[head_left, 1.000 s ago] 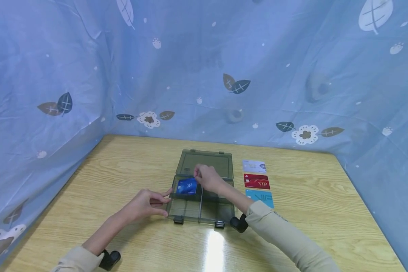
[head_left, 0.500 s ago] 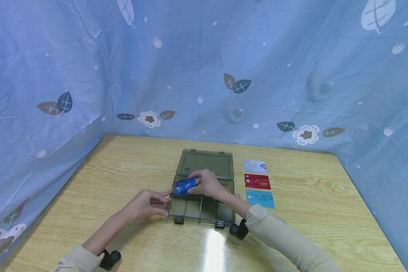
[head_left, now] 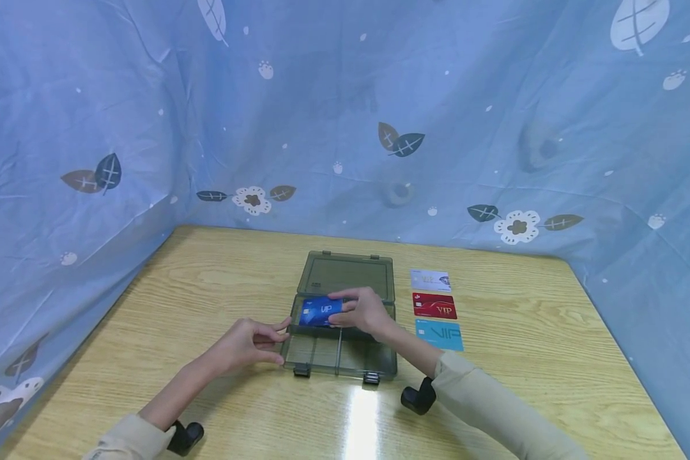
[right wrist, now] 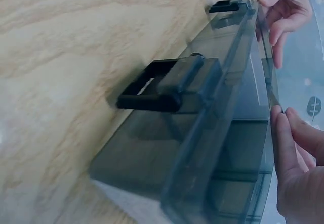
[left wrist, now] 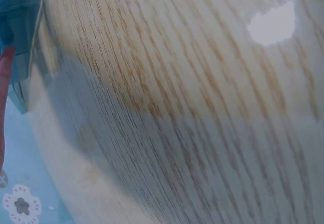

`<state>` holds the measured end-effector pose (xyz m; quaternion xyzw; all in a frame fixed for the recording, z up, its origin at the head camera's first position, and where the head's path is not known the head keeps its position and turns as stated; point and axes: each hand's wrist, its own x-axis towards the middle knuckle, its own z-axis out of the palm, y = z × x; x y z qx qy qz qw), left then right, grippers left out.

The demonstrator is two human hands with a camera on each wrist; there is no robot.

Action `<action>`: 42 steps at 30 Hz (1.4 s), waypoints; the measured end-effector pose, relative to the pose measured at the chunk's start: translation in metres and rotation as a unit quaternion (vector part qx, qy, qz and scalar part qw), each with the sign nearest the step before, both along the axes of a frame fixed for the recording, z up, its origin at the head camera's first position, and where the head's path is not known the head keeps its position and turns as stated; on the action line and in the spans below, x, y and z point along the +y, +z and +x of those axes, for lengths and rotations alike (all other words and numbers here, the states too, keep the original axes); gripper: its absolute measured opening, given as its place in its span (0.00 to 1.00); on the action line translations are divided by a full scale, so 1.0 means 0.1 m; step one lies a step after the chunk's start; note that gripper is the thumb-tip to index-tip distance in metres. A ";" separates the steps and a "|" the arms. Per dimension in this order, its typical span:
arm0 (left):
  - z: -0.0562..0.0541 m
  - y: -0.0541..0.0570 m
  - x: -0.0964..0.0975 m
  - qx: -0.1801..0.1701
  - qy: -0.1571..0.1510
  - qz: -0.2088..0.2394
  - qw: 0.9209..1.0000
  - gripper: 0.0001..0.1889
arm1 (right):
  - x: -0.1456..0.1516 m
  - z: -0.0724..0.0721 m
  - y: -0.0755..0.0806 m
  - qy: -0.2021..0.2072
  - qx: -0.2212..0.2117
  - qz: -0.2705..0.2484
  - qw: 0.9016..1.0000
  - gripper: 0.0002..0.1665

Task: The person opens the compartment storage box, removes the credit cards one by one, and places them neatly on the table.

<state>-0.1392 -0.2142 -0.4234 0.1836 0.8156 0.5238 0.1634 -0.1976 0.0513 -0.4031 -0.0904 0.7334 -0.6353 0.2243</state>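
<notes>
A dark translucent compartment box (head_left: pixel 313 350) lies on the table with its lid (head_left: pixel 347 278) laid open at the back. My right hand (head_left: pixel 365 312) pinches a blue VIP card (head_left: pixel 319 312) by its right edge, at the back-left compartment. Whether the card touches the compartment floor is unclear. My left hand (head_left: pixel 253 345) rests its fingertips and thumb against the box's left side. In the left wrist view one finger (left wrist: pixel 6 70) touches the box's side (left wrist: pixel 20 57). The right wrist view shows the box's front latch (right wrist: pixel 152 85) and the card nearly edge-on between my right fingers.
To the right of the box, three cards lie in a column: silver (head_left: pixel 430 280), red (head_left: pixel 434 306) and light blue (head_left: pixel 439 335). A blue printed cloth (head_left: pixel 322 96) rises behind the wooden table (head_left: pixel 218 268) and along its sides.
My right hand has shifted its hold from the card's upper right corner to its right edge. The card has levelled after tilting and moved slightly right. My left hand stays put.
</notes>
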 end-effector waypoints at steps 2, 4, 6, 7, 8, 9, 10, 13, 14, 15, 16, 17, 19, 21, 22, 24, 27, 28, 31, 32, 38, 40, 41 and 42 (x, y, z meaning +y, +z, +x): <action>0.00 0.00 0.00 0.001 0.000 -0.001 1.000 0.19 | 0.03 0.01 -0.01 -0.002 -0.005 -0.008 1.000 0.25; 0.00 0.00 0.00 0.001 0.000 -0.003 1.000 0.19 | 0.06 0.02 -0.01 -0.004 -0.010 -0.019 1.000 0.26; 0.00 0.00 -0.01 0.001 -0.001 -0.003 1.000 0.20 | 0.10 0.03 -0.02 -0.006 -0.014 -0.025 1.000 0.26; 0.00 0.00 -0.01 0.000 -0.002 -0.002 1.000 0.20 | 0.11 0.03 -0.03 -0.008 -0.016 -0.030 0.999 0.26; 0.01 0.00 -0.01 0.000 -0.002 -0.001 1.000 0.20 | 0.13 0.04 -0.03 -0.008 -0.016 -0.037 0.999 0.26; 0.01 0.00 -0.01 -0.001 -0.002 0.000 1.000 0.20 | 0.15 0.04 -0.04 -0.010 -0.020 -0.043 0.999 0.26; 0.01 -0.01 -0.01 -0.001 -0.003 0.001 1.000 0.20 | 0.17 0.05 -0.04 -0.011 -0.021 -0.049 0.999 0.26; 0.01 -0.01 -0.01 0.000 -0.004 0.002 1.000 0.20 | 0.22 0.06 -0.06 -0.011 -0.026 -0.066 0.997 0.26; 0.00 -0.01 -0.01 0.001 -0.004 0.002 1.000 0.20 | 0.24 0.06 -0.06 -0.007 -0.023 -0.069 0.997 0.27; 0.01 -0.01 -0.01 0.002 -0.004 0.001 1.000 0.19 | 0.26 0.06 -0.07 -0.007 -0.025 -0.069 0.997 0.27; 0.01 -0.01 -0.01 0.002 -0.004 0.001 1.000 0.19 | 0.28 0.06 -0.07 -0.004 -0.023 -0.070 0.997 0.27; 0.01 -0.01 -0.01 0.003 -0.004 0.001 1.000 0.19 | 0.30 0.07 -0.08 -0.002 -0.022 -0.069 0.997 0.27; 0.01 -0.01 -0.01 0.002 -0.005 0.006 1.000 0.19 | 0.35 0.07 -0.09 0.004 -0.020 -0.072 0.997 0.28; 0.01 -0.01 0.00 -0.002 -0.005 0.016 1.000 0.19 | 0.40 0.07 -0.10 0.006 -0.019 -0.079 0.997 0.29; 0.01 0.00 0.00 -0.003 -0.006 0.021 1.000 0.19 | 0.42 0.07 -0.11 0.009 -0.016 -0.083 0.996 0.29; 0.02 0.00 0.00 -0.007 -0.006 0.028 1.000 0.20 | 0.47 0.07 -0.12 0.013 -0.013 -0.089 0.996 0.30; 0.03 0.00 0.00 -0.006 -0.006 0.028 1.000 0.20 | 0.54 0.08 -0.14 0.022 -0.002 -0.086 0.996 0.31; 0.03 0.00 0.00 -0.005 -0.006 0.027 1.000 0.20 | 0.56 0.08 -0.15 0.029 0.002 -0.084 0.996 0.31; 0.03 0.00 0.00 -0.004 -0.006 0.027 1.000 0.20 | 0.65 0.08 -0.17 0.046 0.012 -0.085 0.995 0.31; 0.03 0.00 0.00 -0.005 -0.006 0.028 1.000 0.20 | 0.67 0.08 -0.18 0.049 0.014 -0.086 0.995 0.31; 0.03 -0.01 0.00 -0.005 -0.006 0.034 0.999 0.20 | 0.84 0.12 -0.20 0.042 0.017 -0.081 0.996 0.31; 0.03 -0.01 0.00 -0.005 -0.005 0.033 0.999 0.20 | 0.89 0.13 -0.21 0.040 0.019 -0.073 0.996 0.31; 0.03 -0.01 0.00 -0.004 -0.005 0.033 0.999 0.20 | 0.92 0.13 -0.21 0.041 0.021 -0.069 0.997 0.31; 0.03 -0.02 0.00 -0.005 -0.004 0.034 0.999 0.20 | 0.96 0.14 -0.21 0.039 0.022 -0.064 0.997 0.32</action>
